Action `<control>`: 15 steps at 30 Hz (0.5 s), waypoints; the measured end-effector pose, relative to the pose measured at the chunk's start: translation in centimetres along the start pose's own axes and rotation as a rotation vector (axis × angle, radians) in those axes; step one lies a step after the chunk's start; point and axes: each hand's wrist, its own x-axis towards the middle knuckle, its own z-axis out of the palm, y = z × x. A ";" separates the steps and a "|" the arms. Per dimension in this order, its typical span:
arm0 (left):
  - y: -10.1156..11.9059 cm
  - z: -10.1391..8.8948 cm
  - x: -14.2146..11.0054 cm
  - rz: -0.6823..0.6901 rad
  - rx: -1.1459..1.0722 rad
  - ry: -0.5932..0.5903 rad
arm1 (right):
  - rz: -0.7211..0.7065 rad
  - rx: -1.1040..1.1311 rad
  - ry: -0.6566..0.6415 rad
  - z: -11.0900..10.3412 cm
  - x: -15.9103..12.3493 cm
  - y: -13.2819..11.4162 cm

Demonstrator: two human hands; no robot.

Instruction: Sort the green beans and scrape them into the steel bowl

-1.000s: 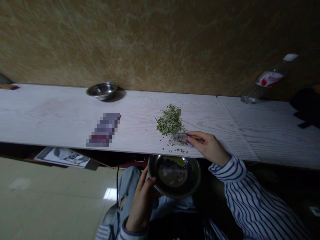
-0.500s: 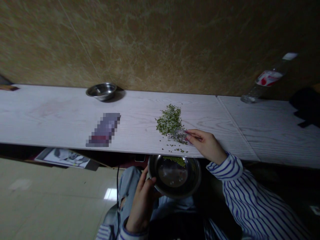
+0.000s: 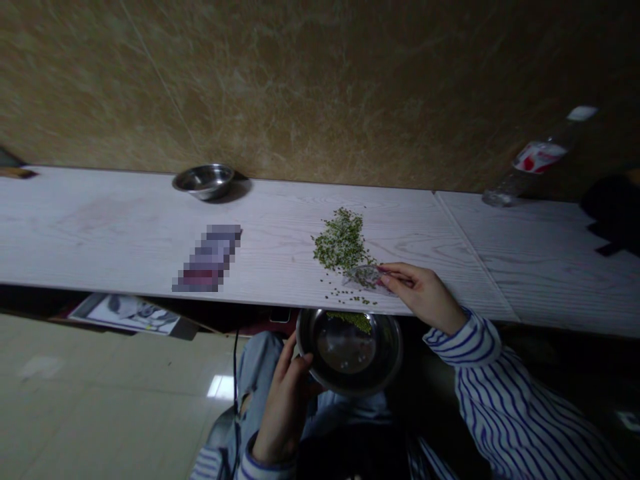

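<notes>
The right hand's [image 3: 426,295] grip pinches clear plastic [image 3: 361,275] beside green beans [image 3: 339,241] on the counter [image 3: 277,250] — a hard sweep could scatter them. The left hand's [image 3: 284,410] grip clamps the metal bowl [image 3: 391,357] below the edge; tilting could spill its beans.

We wear a loose white shirt [image 3: 520,400] with wavy dark-blue stripes and folded cuffs [image 3: 465,340], plus faded light-blue jeans [image 3: 260,363], ripped at the knee.

L hand [image 3: 287,400] low w/ fingers curled up, R hand [image 3: 417,293] reaching fwd, thumb & fingertips pinched
</notes>
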 end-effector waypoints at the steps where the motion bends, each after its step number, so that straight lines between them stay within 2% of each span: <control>1: 0.0 0.0 -0.1 0.000 0.004 -0.005 | 0.006 0.005 -0.006 0.0 -0.1 0.0; 9: -0.2 0.0 0.0 -0.019 -0.020 -0.023 | 0.044 0.052 0.014 -0.6 -0.7 0.4; 15: -0.5 0.3 0.0 -0.012 -0.007 -0.020 | 0.046 0.076 0.019 -0.2 -1.5 0.4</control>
